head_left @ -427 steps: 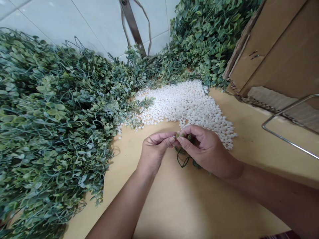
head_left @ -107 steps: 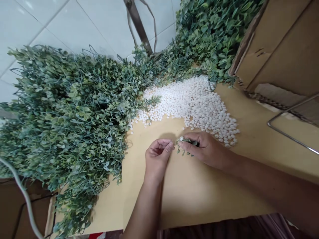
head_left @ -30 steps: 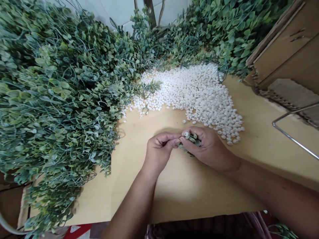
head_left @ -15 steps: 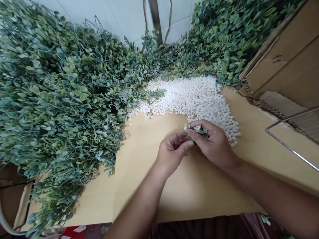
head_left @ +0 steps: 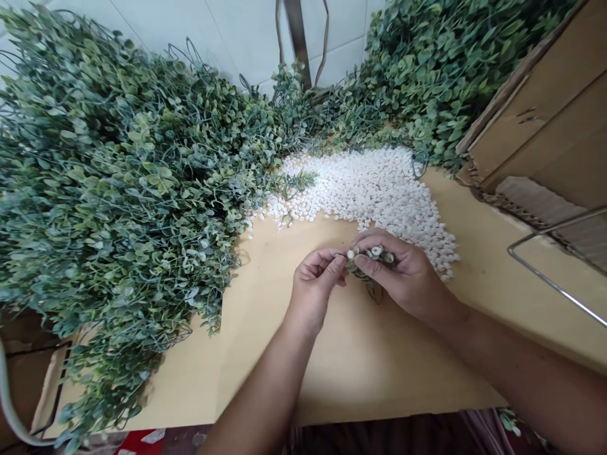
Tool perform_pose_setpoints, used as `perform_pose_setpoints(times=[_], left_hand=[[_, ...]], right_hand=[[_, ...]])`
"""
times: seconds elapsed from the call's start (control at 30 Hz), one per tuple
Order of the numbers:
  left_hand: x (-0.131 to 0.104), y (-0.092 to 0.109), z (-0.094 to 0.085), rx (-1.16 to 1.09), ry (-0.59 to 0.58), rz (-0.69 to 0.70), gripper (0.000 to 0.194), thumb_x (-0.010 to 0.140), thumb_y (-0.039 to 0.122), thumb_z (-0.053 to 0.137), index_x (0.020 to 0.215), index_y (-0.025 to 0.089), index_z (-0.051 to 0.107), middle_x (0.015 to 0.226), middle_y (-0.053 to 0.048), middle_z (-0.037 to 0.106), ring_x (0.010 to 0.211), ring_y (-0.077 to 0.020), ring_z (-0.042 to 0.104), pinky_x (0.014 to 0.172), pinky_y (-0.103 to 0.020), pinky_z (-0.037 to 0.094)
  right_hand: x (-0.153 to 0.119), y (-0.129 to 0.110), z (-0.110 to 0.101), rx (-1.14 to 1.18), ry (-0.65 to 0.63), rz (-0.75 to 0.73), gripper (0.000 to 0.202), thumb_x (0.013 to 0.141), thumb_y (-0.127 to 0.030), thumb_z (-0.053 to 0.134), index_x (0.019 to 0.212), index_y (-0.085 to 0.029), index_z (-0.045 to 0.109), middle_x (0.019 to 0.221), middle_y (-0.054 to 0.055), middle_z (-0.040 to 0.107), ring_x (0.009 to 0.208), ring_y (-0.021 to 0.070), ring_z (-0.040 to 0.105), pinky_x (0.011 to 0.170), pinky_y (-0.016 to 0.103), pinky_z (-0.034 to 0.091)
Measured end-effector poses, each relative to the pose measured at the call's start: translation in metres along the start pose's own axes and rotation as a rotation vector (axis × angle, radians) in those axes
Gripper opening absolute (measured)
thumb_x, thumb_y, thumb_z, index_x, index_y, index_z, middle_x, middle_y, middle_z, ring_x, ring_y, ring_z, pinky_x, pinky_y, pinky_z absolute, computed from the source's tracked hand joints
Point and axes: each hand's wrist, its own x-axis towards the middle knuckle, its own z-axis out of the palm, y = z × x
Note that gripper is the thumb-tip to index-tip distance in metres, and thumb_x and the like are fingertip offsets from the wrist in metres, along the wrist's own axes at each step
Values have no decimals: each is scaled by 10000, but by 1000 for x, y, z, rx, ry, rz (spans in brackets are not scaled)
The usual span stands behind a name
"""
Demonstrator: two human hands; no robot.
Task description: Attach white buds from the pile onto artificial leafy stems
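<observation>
My right hand [head_left: 403, 268] is closed on a small artificial leaf sprig [head_left: 367, 284] with little white flower heads [head_left: 376, 251] on it. To its left, my left hand [head_left: 322, 268] pinches at the sprig's left tip, thumb against fingers, beside a white bud [head_left: 351, 254]. What exactly sits between those left fingertips is too small to make out. Just beyond both hands spreads a pile of small white flower pieces [head_left: 374, 183] on the tan table surface [head_left: 270, 354]. One loose green sprig [head_left: 301, 181] lies across the pile's left part.
A tall heap of artificial greenery [head_left: 142, 189] fills the left side. More greenery [head_left: 422, 76] is stacked at the back right. A cardboard box [head_left: 545, 126] and a bent metal wire frame [head_left: 554, 284] stand at the right. Behind is a tiled wall [head_left: 246, 31].
My left hand has shifted slightly left and its thumb has moved to the sprig's tip. More of the sprig's lower leaves show below my right hand, which stays about in place.
</observation>
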Motion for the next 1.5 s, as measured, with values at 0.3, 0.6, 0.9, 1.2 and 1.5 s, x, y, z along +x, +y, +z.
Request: perform_pose_setpoints(times=[0.3,0.6,0.9,1.2,1.5], left_hand=[[3,5,-7,50,-20,-20,176,575,265,786,693,166,701,686,10,666,555,-57,541,547,-173,439],[4,-1,-6,305,74,260,79,644,231,727,704,184,704,791,-20,635,800,-140,590,764,-254,475],[6,15,-4,409,30,142,174,649,251,722,809,185,710,759,-16,679,694,-122,594,694,-247,476],[64,39,-10,1389,119,580,179,758,156,568,834,206,723,824,-47,650,791,-164,589,730,-285,455],[86,29,-2,1719,71,567,157,802,184,525,805,215,679,839,-40,656,793,-180,599,726,-281,426]], right_hand=[[6,-6,-15,428,-226,290,439,770,-499,595,491,-176,495,557,3,529,570,127,540,576,276,458],[-4,7,16,100,-211,235,144,781,-253,546,887,-157,548,786,30,593,694,124,558,614,245,448],[-4,3,10,-72,-211,113,271,893,-309,360,650,-197,396,590,-41,371,560,106,378,536,250,327],[-2,-4,5,-141,-196,144,301,910,-315,347,629,-207,333,609,-36,361,587,118,364,575,280,295],[1,-4,1,-189,-183,153,305,904,-302,345,615,-209,314,591,-40,356,566,115,355,545,271,269]])
